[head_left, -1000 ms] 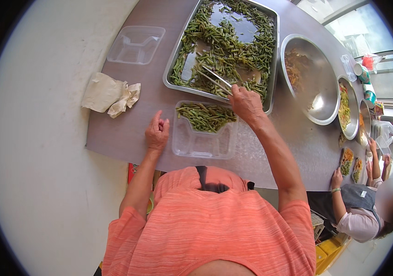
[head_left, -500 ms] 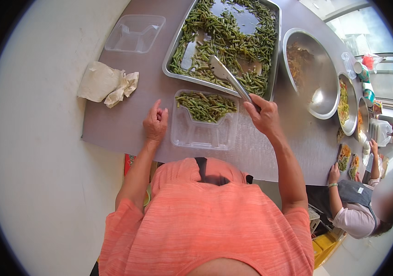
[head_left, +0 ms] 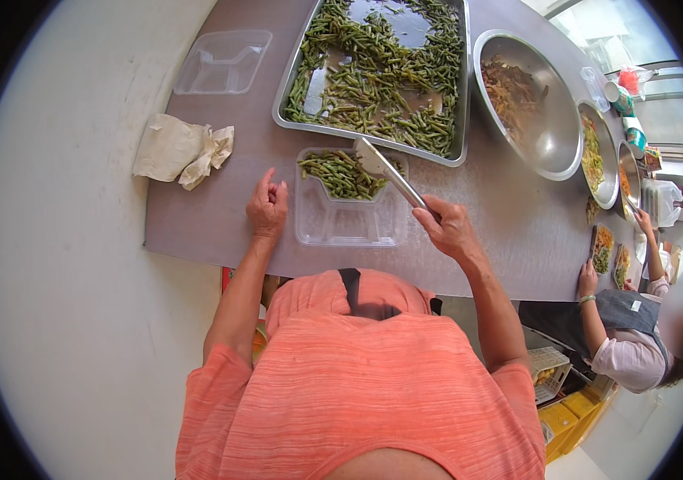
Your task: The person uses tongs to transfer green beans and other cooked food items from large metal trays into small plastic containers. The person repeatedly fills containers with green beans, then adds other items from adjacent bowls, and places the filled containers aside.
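My right hand (head_left: 449,229) grips a pair of metal food tongs (head_left: 396,174) by the handle end. Their slotted tip hangs over cut green beans (head_left: 340,174) in the far compartment of a clear plastic container (head_left: 349,240). The container's two near compartments hold nothing. Just left of it, my left hand (head_left: 267,213) is open and holds nothing, index finger stretched out and the others partly bent. Beyond the container lies a large metal tray (head_left: 457,150) of cut green beans, its bottom showing in patches.
An empty clear container (head_left: 224,62) lies far left, near a crumpled beige cloth (head_left: 169,148). On the right stand a big steel bowl (head_left: 561,132) of shredded brown food and smaller bowls (head_left: 607,192). A co-worker (head_left: 629,344) handles filled containers (head_left: 602,250) at the table's right.
My right hand has brought the tongs from over the tray back to the clear container. My left hand stays beside the container. The whole view has shifted slightly.
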The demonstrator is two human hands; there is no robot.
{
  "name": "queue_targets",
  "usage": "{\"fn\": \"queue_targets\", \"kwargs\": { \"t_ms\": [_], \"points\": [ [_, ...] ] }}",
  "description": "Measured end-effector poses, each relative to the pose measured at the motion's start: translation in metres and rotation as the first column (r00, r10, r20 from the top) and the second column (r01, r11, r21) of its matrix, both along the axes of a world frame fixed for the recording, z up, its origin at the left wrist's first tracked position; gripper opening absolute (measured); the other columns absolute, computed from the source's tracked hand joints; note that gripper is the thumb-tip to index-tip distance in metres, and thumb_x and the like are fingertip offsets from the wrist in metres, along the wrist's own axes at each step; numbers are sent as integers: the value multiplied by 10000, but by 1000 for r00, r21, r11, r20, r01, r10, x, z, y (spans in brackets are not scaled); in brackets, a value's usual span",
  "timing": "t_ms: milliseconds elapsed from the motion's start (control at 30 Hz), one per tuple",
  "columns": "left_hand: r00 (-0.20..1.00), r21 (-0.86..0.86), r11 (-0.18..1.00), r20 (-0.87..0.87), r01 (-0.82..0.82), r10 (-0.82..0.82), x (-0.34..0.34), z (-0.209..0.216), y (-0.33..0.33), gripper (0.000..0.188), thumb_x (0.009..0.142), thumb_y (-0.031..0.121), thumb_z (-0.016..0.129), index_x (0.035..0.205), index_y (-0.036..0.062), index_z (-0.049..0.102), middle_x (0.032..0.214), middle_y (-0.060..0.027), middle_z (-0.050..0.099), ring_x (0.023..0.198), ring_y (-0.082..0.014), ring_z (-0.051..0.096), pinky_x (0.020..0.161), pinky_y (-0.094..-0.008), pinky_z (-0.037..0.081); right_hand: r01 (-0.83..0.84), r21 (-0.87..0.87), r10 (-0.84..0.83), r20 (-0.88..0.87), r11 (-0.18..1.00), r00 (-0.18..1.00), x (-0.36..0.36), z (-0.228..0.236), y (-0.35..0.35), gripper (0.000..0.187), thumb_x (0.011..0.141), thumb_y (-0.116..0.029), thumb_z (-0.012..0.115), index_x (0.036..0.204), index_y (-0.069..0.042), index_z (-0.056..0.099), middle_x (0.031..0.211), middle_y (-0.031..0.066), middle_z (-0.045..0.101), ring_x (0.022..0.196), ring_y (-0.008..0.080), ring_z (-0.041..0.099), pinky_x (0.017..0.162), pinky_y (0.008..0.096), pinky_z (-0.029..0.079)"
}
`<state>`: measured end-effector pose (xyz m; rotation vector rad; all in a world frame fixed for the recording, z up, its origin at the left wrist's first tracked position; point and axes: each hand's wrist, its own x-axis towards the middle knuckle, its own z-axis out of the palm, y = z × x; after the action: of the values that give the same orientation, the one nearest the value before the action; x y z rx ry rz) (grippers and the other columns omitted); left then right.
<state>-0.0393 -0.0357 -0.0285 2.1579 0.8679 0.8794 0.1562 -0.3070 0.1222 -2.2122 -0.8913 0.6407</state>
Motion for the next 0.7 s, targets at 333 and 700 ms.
{"fn": "queue_targets", "kwargs": {
  "t_ms": [333, 700],
  "points": [
    [1000, -20, 1000, -9, -23, 23, 2, 3, -1, 307, 858, 164, 648, 1144, 58, 621, 687, -22, 557, 559, -133, 496, 542, -292, 453, 107, 39, -101, -124, 993, 987, -12, -45, -15, 213, 868, -198, 629, 830, 12, 623, 604, 175, 549, 534, 255, 492, 531, 395, 413],
    [973, -539, 830, -74, 145, -219, 12, 7, -27, 423, 882, 79, 575, 1298, 9, 543, 812, -19, 578, 656, -79, 524, 606, -241, 464, 8, 93, -14, 60, 996, 998, -4, -50, -40, 283, 859, -286, 642, 892, -15, 567, 659, 230, 603, 624, 409, 606, 571, 475, 478]
  ]
}}
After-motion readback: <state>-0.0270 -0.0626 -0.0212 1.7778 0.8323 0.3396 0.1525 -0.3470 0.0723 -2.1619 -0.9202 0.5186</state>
